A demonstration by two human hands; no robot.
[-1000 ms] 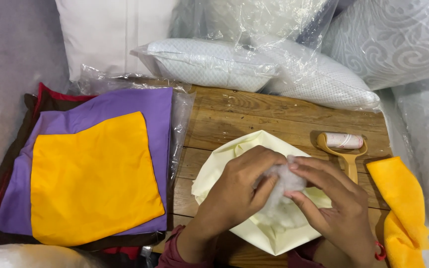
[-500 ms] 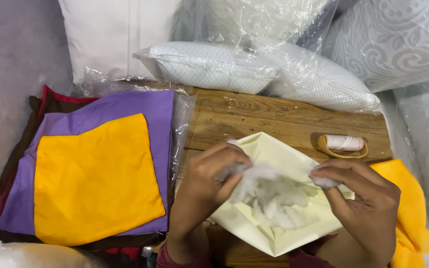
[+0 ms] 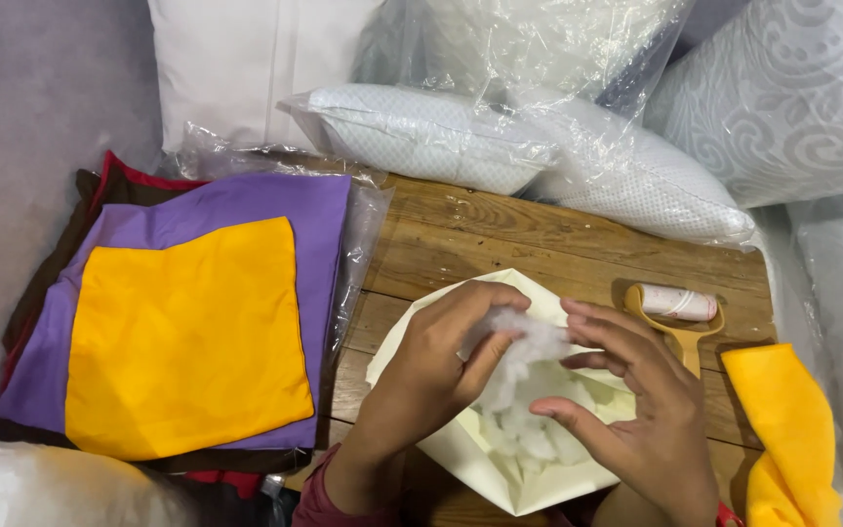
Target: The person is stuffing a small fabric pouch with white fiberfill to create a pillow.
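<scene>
The stuffing (image 3: 524,342), a white fluffy tuft, is pinched between both hands right above the mouth of the cream cover (image 3: 461,454), which lies on the desk (image 3: 500,234) in front of the person. More white stuffing already sits inside the cover, just below the tuft. The left hand (image 3: 431,376) has its grip narrow, thumb and fingers closed on the left end of the tuft; the right hand (image 3: 636,410) has the fingertips touching the right end, with the thumb spread out below, so its grip looks light rather than tight.

To do this step well, it seems best to tease the tuft apart gently and evenly, keeping it over the cover's opening so loose fibres fall inside and no hard lump forms.

Counted around the cover: one lint roller (image 3: 680,312) with a yellow handle just to its right on the desk; one crumpled yellow cloth (image 3: 782,439) further right; one stack of flat fabrics to its left, with a yellow piece (image 3: 187,332) on top of a purple piece (image 3: 275,200) and darker layers beneath. Beyond the cover, at the far edge of the desk, lie two white pillows wrapped in clear plastic (image 3: 421,132), with larger pillows behind them.
</scene>
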